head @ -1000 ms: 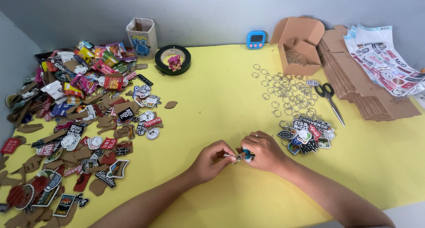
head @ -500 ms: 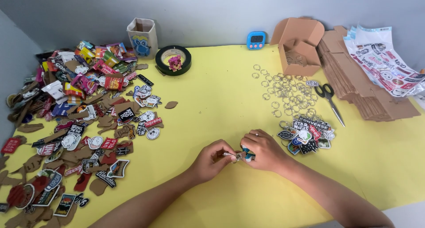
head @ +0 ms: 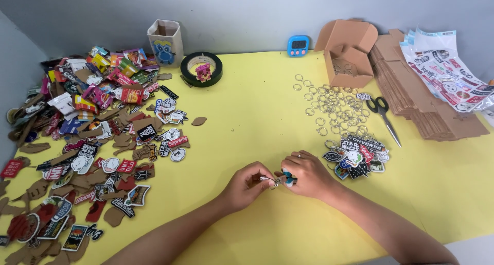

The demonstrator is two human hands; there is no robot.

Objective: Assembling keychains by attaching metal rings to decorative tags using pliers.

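Pinched between both hands at the near middle of the yellow table (head: 247, 100): metal ring (head: 271, 180) in closed left hand (head: 247, 185), small blue charm (head: 288, 178) in closed right hand (head: 304, 173). Best threaded with ring held steady, charm hole turned toward the gap.

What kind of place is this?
Probably a small craft or packing table for making keychains: a pile of colourful charms, loose metal rings, and flat cardboard boxes lie on a yellow table.
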